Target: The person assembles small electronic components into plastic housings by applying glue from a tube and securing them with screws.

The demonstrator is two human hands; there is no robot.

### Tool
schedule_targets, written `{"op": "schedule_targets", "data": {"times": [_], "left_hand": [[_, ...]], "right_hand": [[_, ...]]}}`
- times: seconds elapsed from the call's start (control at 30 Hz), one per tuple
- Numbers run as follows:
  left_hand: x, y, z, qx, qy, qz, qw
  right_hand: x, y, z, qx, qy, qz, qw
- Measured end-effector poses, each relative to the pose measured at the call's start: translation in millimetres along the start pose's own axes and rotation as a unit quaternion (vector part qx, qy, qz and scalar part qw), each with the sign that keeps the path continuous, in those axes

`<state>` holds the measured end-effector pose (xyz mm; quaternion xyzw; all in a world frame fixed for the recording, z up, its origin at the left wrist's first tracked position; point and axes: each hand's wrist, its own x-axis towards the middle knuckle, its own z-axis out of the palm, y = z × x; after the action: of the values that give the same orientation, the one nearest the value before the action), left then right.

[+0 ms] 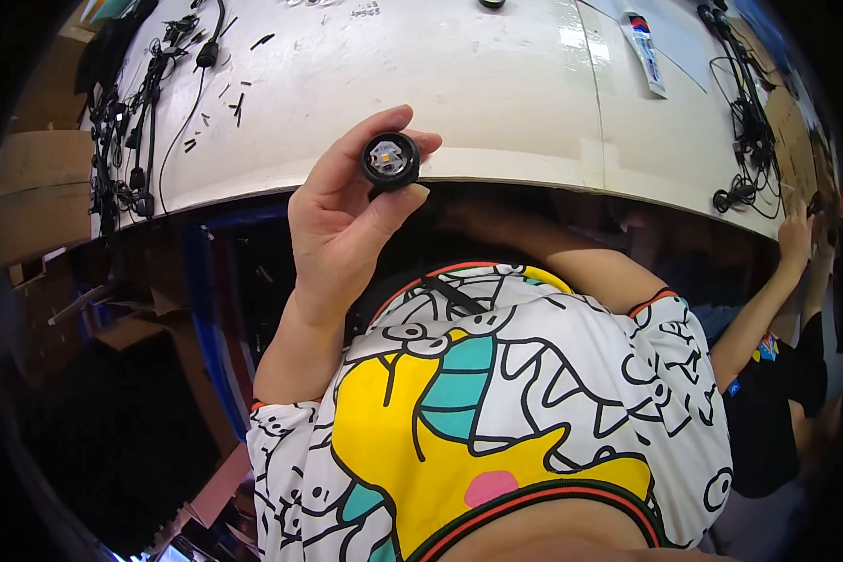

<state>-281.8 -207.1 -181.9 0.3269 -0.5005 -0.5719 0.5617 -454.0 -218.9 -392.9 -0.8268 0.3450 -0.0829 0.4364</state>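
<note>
My left hand (342, 211) is raised at the table's near edge, its thumb and fingers closed round a black round LED lamp (391, 161). The lamp's open end faces up at me, with a small yellow LED chip on a silvery plate inside the black rim. How long its body is cannot be seen from this end. My right forearm (571, 258) reaches across in front of my shirt to below the table edge. In the dark there, my right hand (464, 220) is mostly hidden, and its fingers do not show.
Black cables with fittings (145, 122) lie in a bundle along the white table's (478, 94) left side, near small black scraps (239, 110). More cables (749, 122) and a tube (644, 56) lie at right. Beyond them, another person's arm (768, 290) reaches the table. Cardboard boxes (42, 187) stand left.
</note>
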Motion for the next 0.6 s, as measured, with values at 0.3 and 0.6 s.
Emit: {"op": "schedule_targets", "data": {"times": [0.3,0.6], "left_hand": [[1,14,-11,0.024,-0.01,-0.188,0.982],[-1,11,-27,-0.089,-0.033,-0.29,0.952]], "right_hand": [[19,24,21,0.233,0.04,0.038,0.971],[10,19,8,0.141,0.045,0.059,0.987]]}}
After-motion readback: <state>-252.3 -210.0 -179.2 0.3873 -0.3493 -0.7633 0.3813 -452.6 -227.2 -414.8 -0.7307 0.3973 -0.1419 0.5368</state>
